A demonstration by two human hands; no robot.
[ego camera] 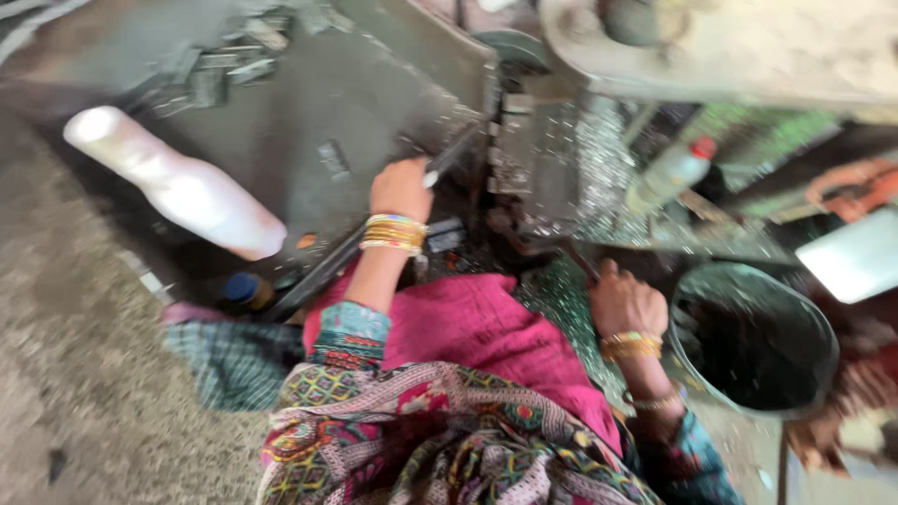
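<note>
At the machine's [533, 168] front edge, left hand [400, 187] is fisted round a thin rod [449, 159], which juts up-right from the fist toward the machine block. Right hand [625, 301], fingers curled, grips a dark lever [578, 257] just above it. Black bucket [748, 393] sits right of that hand; white bottle [178, 187] well left.

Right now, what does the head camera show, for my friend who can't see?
The left hand grips a long metal strip at a grimy machine. The right hand grips something thin beside a dark bucket. The picture is blurry.
</note>
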